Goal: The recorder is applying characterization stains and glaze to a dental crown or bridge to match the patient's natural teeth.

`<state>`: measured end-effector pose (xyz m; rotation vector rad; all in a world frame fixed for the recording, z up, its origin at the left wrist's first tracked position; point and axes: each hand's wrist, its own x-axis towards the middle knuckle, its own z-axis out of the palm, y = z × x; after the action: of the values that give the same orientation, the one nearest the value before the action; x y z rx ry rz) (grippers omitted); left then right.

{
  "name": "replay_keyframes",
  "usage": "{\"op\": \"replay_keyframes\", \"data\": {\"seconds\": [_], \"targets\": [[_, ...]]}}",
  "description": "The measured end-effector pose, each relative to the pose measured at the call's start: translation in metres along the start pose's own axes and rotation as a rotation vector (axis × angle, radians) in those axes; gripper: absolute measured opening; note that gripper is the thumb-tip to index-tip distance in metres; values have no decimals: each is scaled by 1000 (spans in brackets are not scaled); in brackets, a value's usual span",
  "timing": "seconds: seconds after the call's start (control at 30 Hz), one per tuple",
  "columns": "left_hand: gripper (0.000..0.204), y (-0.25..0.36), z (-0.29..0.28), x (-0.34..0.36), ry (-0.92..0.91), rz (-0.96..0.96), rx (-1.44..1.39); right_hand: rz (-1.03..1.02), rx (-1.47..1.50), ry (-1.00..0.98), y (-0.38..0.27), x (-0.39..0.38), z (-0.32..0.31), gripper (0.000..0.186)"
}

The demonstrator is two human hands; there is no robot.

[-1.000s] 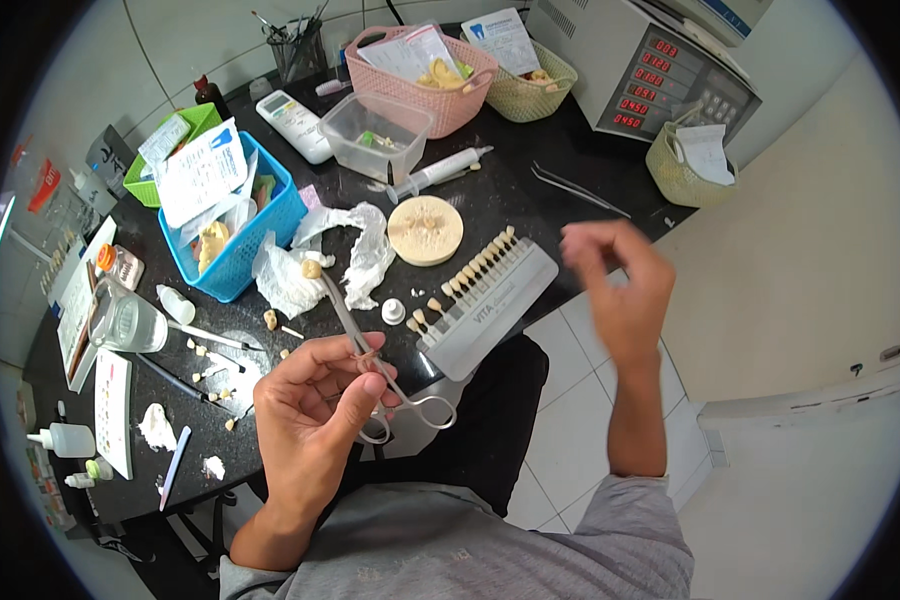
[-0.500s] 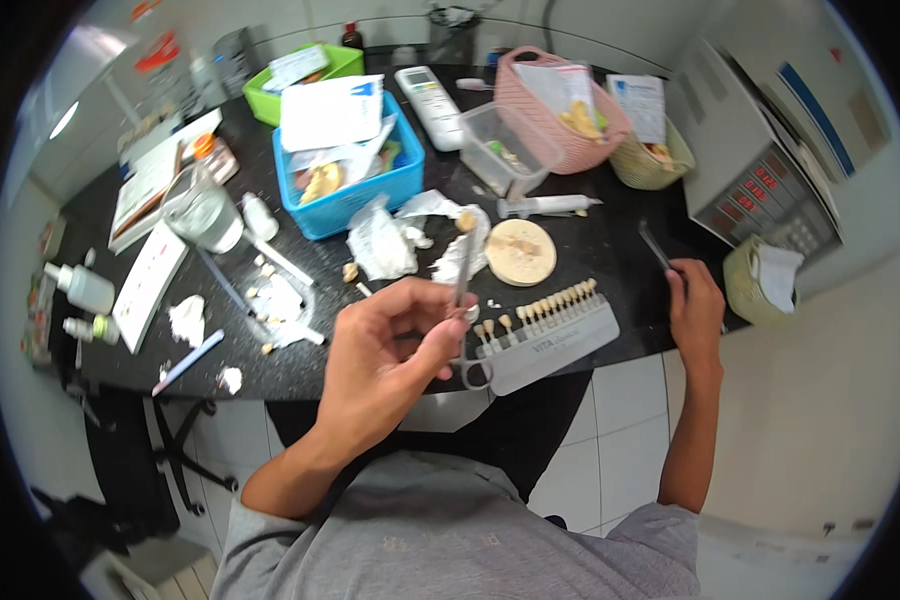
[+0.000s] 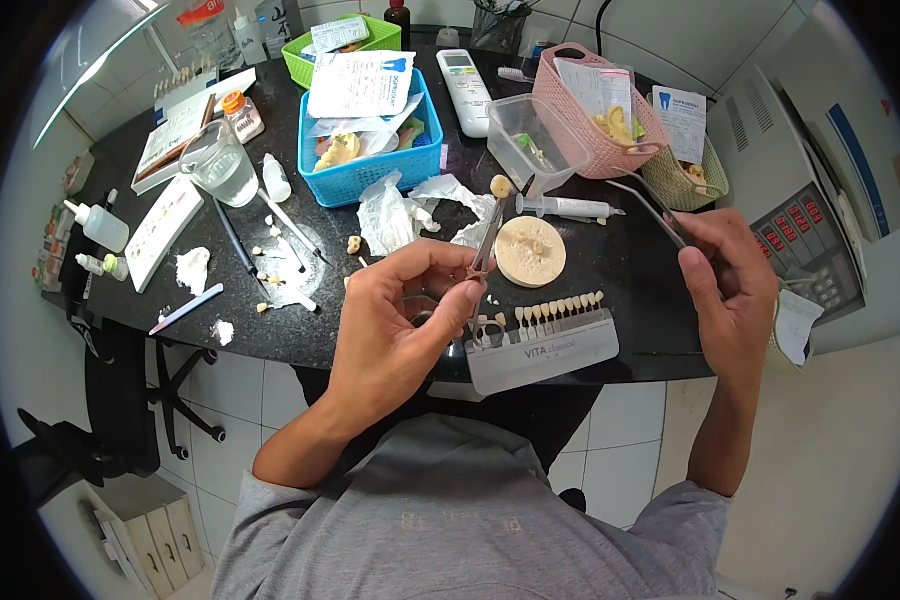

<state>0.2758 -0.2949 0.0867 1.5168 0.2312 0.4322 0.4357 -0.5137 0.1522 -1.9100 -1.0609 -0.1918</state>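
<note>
My left hand [image 3: 395, 325] is closed around a hemostat [image 3: 489, 238], held upright in front of me. A small cream dental crown [image 3: 500, 186] sits at the hemostat's tips. On the right, my right hand [image 3: 727, 285] grips metal tweezers [image 3: 653, 207] between thumb and fingers, their tips pointing up and left, with nothing seen between them. Behind the left hand lies a round cream plaster disc [image 3: 531, 252]. A tooth shade guide [image 3: 545, 355] with a row of tooth-shaped tabs rests at the table's front edge, just below the hemostat.
Crumpled tissue [image 3: 390, 215] and a syringe [image 3: 565, 207] lie behind. Blue [image 3: 370, 180] and pink [image 3: 600, 125] baskets and a remote control [image 3: 465, 93] stand farther back. Left are a glass beaker [image 3: 220, 165], brushes and small tooth pieces. A device with red displays [image 3: 795, 225] stands right.
My right hand has risen and come forward over the table, lifting the tweezers. The left hand has shifted slightly right with the hemostat and crown, and the view has shifted.
</note>
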Motion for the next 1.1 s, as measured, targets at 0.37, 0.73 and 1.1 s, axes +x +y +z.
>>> {"op": "replay_keyframes", "data": {"seconds": [0.37, 0.73, 1.1], "targets": [[16, -3, 14, 11, 134, 166, 149, -273, -145, 81, -19, 26, 6, 26], [17, 2, 11, 8, 109, 116, 215, -298, -199, 1, -23, 26, 10, 24], [19, 1, 13, 8, 99, 144, 246, -290, -235, -3, -26, 27, 8, 25]]}}
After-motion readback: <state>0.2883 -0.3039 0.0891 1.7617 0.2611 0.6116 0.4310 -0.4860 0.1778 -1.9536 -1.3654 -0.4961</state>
